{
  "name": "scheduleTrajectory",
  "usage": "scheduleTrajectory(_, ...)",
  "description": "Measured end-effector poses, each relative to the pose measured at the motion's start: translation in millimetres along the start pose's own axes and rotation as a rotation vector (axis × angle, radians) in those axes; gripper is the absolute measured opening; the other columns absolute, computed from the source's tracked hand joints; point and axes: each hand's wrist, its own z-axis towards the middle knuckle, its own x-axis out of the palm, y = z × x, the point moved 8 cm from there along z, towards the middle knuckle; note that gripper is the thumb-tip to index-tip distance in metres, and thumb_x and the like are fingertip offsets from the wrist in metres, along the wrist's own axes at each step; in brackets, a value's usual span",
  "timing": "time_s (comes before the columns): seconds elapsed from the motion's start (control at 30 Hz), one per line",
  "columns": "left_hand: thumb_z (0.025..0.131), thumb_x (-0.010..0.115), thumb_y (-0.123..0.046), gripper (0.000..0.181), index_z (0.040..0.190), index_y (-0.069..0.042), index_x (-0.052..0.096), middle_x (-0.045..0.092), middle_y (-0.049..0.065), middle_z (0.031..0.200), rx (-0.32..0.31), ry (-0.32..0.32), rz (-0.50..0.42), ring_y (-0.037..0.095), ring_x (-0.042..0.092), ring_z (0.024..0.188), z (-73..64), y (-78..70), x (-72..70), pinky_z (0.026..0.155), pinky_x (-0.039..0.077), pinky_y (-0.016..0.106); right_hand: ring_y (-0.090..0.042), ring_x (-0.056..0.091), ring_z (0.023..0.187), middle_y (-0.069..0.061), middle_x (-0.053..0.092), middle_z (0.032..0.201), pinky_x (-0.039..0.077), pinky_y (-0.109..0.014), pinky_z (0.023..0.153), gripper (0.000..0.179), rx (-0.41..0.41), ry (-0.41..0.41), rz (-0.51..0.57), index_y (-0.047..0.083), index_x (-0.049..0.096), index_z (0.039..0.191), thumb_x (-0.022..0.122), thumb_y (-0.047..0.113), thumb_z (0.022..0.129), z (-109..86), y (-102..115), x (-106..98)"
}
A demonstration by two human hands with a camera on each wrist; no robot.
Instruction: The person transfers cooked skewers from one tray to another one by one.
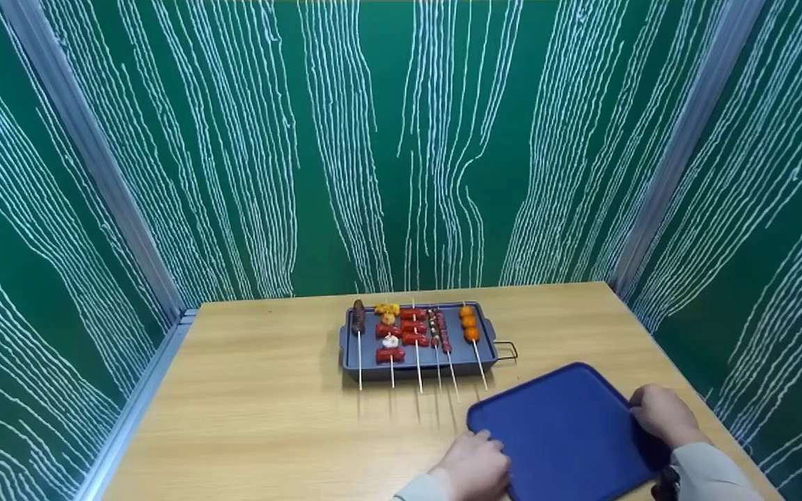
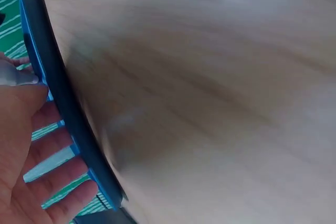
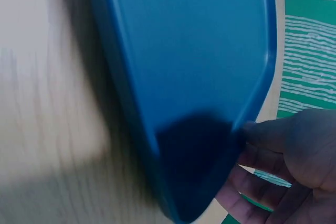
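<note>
A dark blue rectangular tray [image 1: 568, 431] is at the front right of the table, its inside facing up. My left hand [image 1: 474, 463] grips its left rim; in the left wrist view the fingers [image 2: 63, 153] reach along the tray edge [image 2: 65, 93], which stands a little off the wood. On the opposite side my right hand [image 1: 665, 416] pinches the rim, with the thumb on the wall of the tray [image 3: 194, 51] and the other fingers outside and beneath it. No items lie in the visible part of the tray.
Behind the tray, a grey grill pan [image 1: 488, 348] with a wire handle [image 1: 507, 350] stands on the wooden table [image 1: 269, 403]. Several skewers lie across it, including orange balls [image 1: 468, 323] and red pieces [image 1: 413, 327]; their sticks overhang its front. Green white-lined panels [image 1: 331, 174] enclose the table.
</note>
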Motion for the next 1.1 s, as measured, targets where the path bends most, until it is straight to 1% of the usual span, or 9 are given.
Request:
scheduleTrajectory(0.07,0.102,0.068,-0.05,0.026,0.088,-0.034,0.081,0.073,-0.013,0.097,-0.043,0.014,-0.025,0.009,0.062,0.09,-5.8,7.0,2.8,0.069,0.052,0.023,-0.037,0.072,0.093,-0.028,0.076,0.102,0.065,-0.058,0.083,0.016,-0.031,-0.007,0.011,-0.01,0.077,0.103,0.067,-0.001,0.094,-0.7,6,2)
scheduleTrajectory(0.2,0.1,0.07,-0.046,0.024,0.089,-0.027,0.08,0.071,-0.009,0.098,-0.105,0.02,-0.087,0.01,0.061,0.091,-17.3,19.5,6.0,0.073,0.053,0.024,-0.034,0.07,0.092,-0.024,0.074,0.1,0.065,-0.052,0.081,0.013,-0.005,0.041,0.114,-0.008,0.076,0.1,0.067,-0.007,0.09,-2.5,13,10)
scheduleTrajectory(0.33,0.097,0.074,-0.044,0.025,0.101,-0.02,0.079,0.069,-0.004,0.102,-0.185,0.006,-0.121,0.014,0.061,0.096,-28.9,31.5,4.9,0.078,0.056,0.025,-0.029,0.067,0.087,-0.018,0.074,0.095,0.065,-0.046,0.076,0.01,-0.02,0.061,0.135,-0.008,0.074,0.097,0.068,-0.009,0.089,-3.8,22,14)
scheduleTrajectory(0.4,0.095,0.076,-0.044,0.03,0.108,-0.017,0.077,0.069,-0.001,0.104,-0.252,0.001,-0.145,0.016,0.063,0.099,-35.7,38.2,4.4,0.08,0.058,0.027,-0.026,0.066,0.083,-0.014,0.073,0.09,0.063,-0.041,0.071,0.006,-0.039,0.065,0.114,-0.006,0.074,0.093,0.069,-0.008,0.09,-4.6,28,16)
scheduleTrajectory(0.5,0.09,0.081,-0.042,0.039,0.112,-0.01,0.073,0.072,0.004,0.103,-0.384,-0.017,-0.224,0.02,0.067,0.096,-46.8,50.2,4.6,0.077,0.061,0.03,-0.024,0.064,0.079,-0.01,0.07,0.085,0.058,-0.036,0.066,0.005,-0.046,0.078,0.108,-0.004,0.072,0.089,0.069,-0.008,0.091,-6.2,34,20)
scheduleTrajectory(0.63,0.086,0.087,-0.039,0.048,0.109,-0.001,0.07,0.076,0.012,0.096,-0.567,-0.038,-0.389,0.027,0.073,0.086,-62.3,68.1,9.6,0.071,0.063,0.036,-0.021,0.062,0.078,-0.007,0.067,0.084,0.054,-0.032,0.065,0.01,-0.017,0.102,0.138,-0.001,0.071,0.087,0.067,-0.009,0.091,-7.6,40,26)
scheduleTrajectory(0.73,0.085,0.088,-0.037,0.046,0.105,0.001,0.071,0.077,0.016,0.093,-0.659,-0.036,-0.512,0.033,0.076,0.084,-72.7,81.1,15.5,0.072,0.065,0.042,-0.021,0.062,0.077,-0.006,0.067,0.083,0.054,-0.031,0.064,0.011,-0.021,0.105,0.161,-0.001,0.07,0.086,0.067,-0.01,0.091,-10.0,47,30)
scheduleTrajectory(0.87,0.08,0.09,-0.026,0.035,0.095,0.0,0.073,0.078,0.016,0.088,-0.714,-0.057,-0.664,0.035,0.076,0.081,-84.8,96.5,19.8,0.07,0.063,0.047,-0.02,0.063,0.076,-0.006,0.067,0.083,0.055,-0.03,0.063,0.01,-0.009,0.132,0.204,-0.001,0.07,0.088,0.067,-0.01,0.09,-14.3,56,37)
scheduleTrajectory(1.1,0.071,0.087,-0.011,0.021,0.082,-0.004,0.071,0.073,0.005,0.074,-0.736,-0.123,-0.826,0.02,0.064,0.064,-103.0,116.9,22.1,0.057,0.055,0.039,-0.021,0.065,0.075,-0.012,0.066,0.087,0.057,-0.03,0.062,0.025,0.006,0.19,0.27,-0.005,0.073,0.113,0.064,-0.011,0.091,-21.8,73,48)
